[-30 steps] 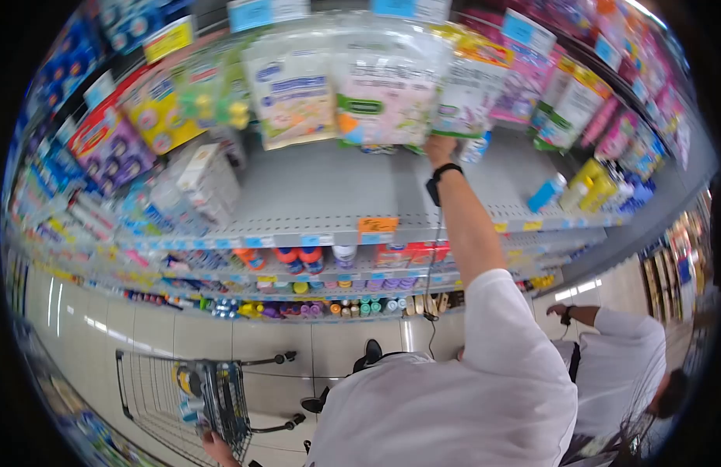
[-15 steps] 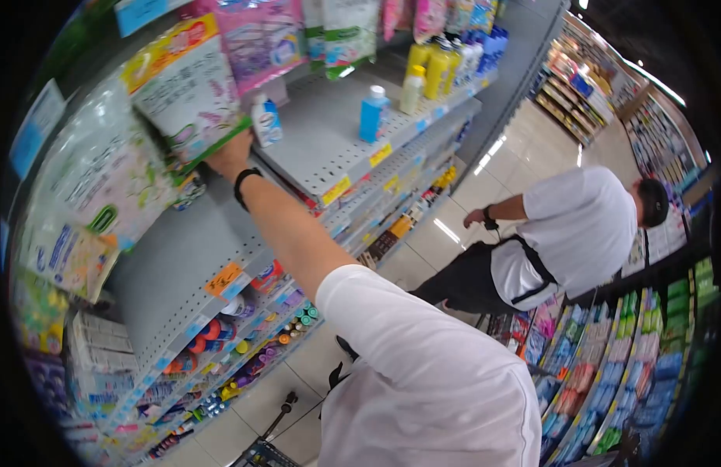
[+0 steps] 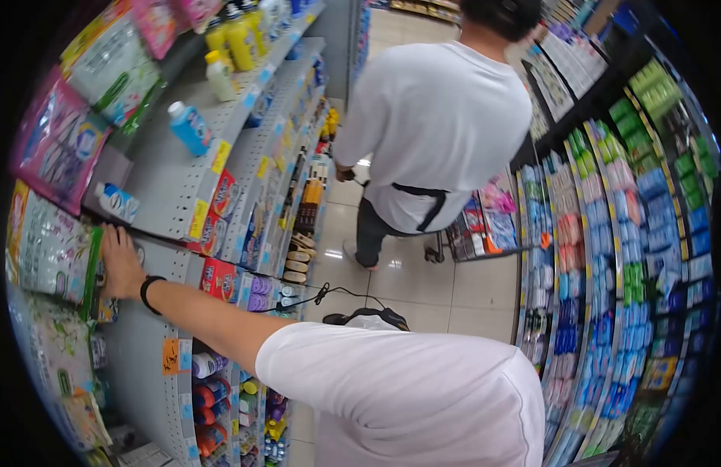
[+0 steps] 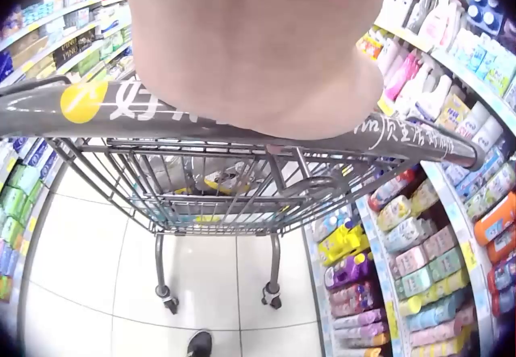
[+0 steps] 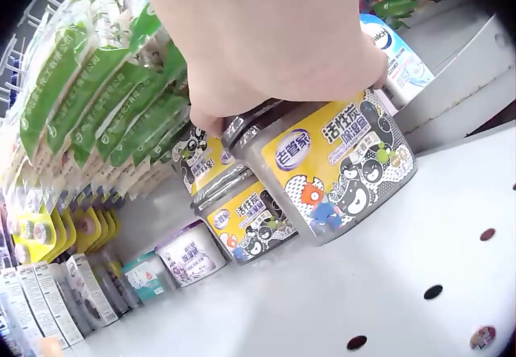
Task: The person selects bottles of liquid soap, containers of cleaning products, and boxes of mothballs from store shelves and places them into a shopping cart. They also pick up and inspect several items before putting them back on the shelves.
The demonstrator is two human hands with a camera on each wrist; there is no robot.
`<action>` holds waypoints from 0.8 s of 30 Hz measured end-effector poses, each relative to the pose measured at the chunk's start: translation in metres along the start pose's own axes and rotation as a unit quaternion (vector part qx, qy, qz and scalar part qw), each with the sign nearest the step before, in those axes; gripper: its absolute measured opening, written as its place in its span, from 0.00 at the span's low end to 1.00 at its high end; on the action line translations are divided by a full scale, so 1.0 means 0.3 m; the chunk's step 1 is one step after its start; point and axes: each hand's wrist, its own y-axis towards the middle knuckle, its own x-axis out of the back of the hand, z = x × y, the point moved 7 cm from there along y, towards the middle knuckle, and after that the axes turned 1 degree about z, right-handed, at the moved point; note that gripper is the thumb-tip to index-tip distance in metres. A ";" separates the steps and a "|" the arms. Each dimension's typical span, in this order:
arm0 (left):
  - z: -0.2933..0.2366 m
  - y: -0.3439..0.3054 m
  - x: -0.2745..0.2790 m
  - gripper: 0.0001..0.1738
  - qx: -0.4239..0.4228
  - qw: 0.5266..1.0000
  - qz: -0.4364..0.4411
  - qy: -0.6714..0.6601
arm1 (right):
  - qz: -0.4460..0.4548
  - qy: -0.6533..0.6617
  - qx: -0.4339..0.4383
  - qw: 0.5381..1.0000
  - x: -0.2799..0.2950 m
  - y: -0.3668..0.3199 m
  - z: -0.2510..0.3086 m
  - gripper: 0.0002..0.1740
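Observation:
In the right wrist view my right hand (image 5: 266, 42) grips a yellow-labelled tub (image 5: 339, 167) by its dark-lidded top. The tub is tilted on the white shelf (image 5: 322, 292), against similar tubs (image 5: 250, 220). In the head view the right hand (image 3: 121, 263) reaches onto the shelf beside a green-edged bag (image 3: 57, 249); the tub is hard to make out there. My left hand (image 4: 258, 58) lies over the cart handle (image 4: 32, 115) and grips it, its fingertips hidden; the head view does not show it.
Hanging bags (image 5: 105, 91) crowd the tubs' left side, with a blue-and-white bottle (image 5: 395, 62) at their right. A person in a white shirt (image 3: 446, 117) stands in the aisle by another cart (image 3: 469, 233). Stocked shelves (image 4: 439, 58) flank my cart.
The head view has swung right, so the shelf and my right hand now lie at the left. The other person appears larger and nearer the middle.

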 end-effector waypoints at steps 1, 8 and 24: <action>-0.006 0.033 0.016 0.23 -0.012 1.000 0.004 0.009 | 0.000 0.016 0.004 1.000 0.019 -0.018 0.009 0.81; 0.060 0.073 0.114 0.23 -0.032 0.999 -0.001 0.035 | 0.005 -0.044 0.016 0.999 0.051 -0.092 0.032 0.82; 0.531 -1.626 -0.099 0.24 0.389 0.867 -0.295 -0.096 | 0.009 0.059 0.089 0.994 0.068 -0.125 -0.008 0.53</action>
